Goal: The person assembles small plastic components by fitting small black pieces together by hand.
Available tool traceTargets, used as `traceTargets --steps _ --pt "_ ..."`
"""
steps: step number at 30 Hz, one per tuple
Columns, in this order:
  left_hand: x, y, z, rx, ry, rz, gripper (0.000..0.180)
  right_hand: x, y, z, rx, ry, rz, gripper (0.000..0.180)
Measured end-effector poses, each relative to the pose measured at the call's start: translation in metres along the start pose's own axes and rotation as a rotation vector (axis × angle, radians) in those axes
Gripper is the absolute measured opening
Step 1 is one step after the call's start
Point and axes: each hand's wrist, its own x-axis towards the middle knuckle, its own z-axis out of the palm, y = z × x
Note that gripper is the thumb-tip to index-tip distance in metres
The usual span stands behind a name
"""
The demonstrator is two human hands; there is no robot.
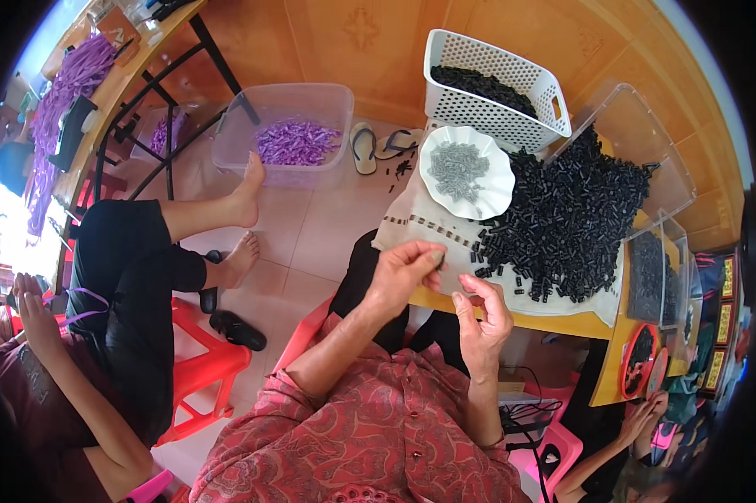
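My left hand point(405, 272) is closed in a pinch over the near edge of the table. A small dark piece point(441, 261) shows at its thumb and fingertip, too small to make out fully. My right hand point(483, 325) is close beside it, thumb and forefinger apart, with nothing visible between them. Beyond both hands lies a large heap of short black plastic pieces point(554, 226) on a pale cloth point(411, 220). Left of the heap, a white scalloped bowl point(497, 204) contains small clear or grey pieces point(457, 170).
A white perforated basket point(495, 117) of black pieces stands behind the bowl. Clear bins point(671, 277) are at the right. On the floor sit a clear tub point(227, 155) of purple strips and sandals point(363, 151). One person sits at the left by a red stool point(206, 369), another lower right.
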Motion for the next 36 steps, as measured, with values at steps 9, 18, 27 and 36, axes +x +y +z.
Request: traceTargets --steps 9,18,27,36 --pt "0.062 0.035 0.009 -0.016 0.141 0.014 0.021 -0.009 0.008 -0.009 -0.065 -0.022 0.040 0.014" --pt "0.192 0.113 0.056 0.024 0.133 0.329 0.010 -0.032 0.022 -0.022 -0.186 -0.117 0.028 0.010" --pt "0.260 0.137 0.065 0.006 0.158 0.331 0.022 -0.041 0.030 -0.030 -0.176 -0.091 0.017 0.010" --pt "0.117 0.082 0.048 0.485 -0.051 0.254 0.014 -0.036 0.034 -0.039 -0.267 -0.039 0.035 0.010"
